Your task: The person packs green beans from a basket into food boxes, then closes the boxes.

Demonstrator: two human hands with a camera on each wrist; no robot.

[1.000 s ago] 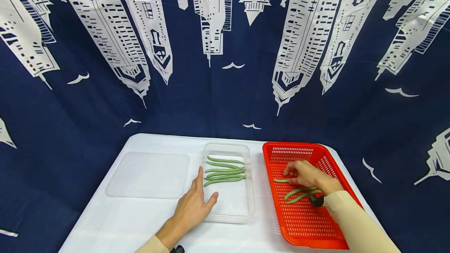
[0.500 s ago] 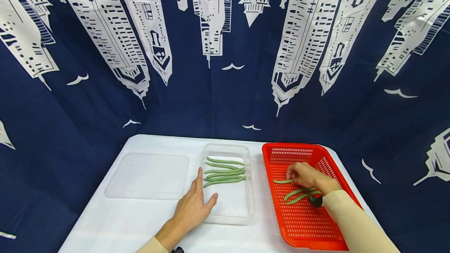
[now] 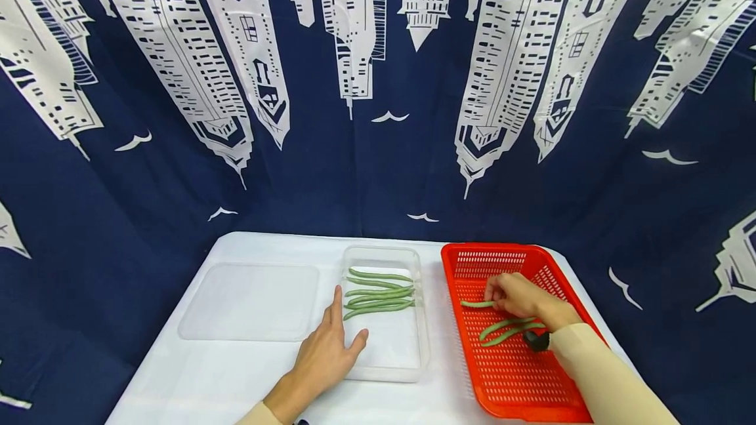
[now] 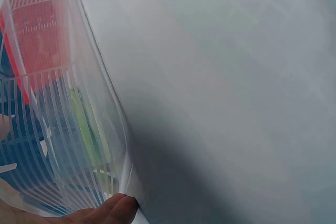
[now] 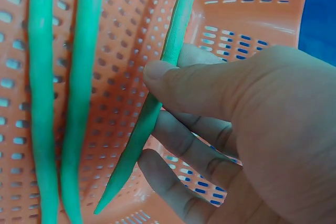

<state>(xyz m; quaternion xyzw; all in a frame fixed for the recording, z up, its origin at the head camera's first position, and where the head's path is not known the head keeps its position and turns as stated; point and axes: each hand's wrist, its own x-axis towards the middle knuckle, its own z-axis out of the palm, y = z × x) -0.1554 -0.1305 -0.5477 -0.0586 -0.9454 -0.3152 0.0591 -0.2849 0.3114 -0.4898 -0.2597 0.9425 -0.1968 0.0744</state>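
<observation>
My right hand [image 3: 520,295] is inside the red basket [image 3: 522,382] and pinches a green bean [image 5: 126,158] between thumb and fingers. In the right wrist view this bean slants across the fingers, apart from two other green beans [image 5: 43,103] in the basket. My left hand [image 3: 325,356] rests at the left side of a clear plastic container [image 3: 386,373], fingers straight and thumb spread over its rim. Several green beans [image 3: 380,307] lie side by side across the container's far half. The left wrist view shows fingertips [image 4: 123,209] at the container's ribbed wall.
A translucent flat lid [image 3: 251,300] lies on the white table [image 3: 195,379], left of the container. The basket stands to the container's right with a narrow gap between. Behind the table hangs a navy cloth [image 3: 354,182] with white buildings.
My right hand has shifted slightly rightwards in the basket, and its fingers have closed on the green bean. The left hand stays in place. The head view has tilted a little.
</observation>
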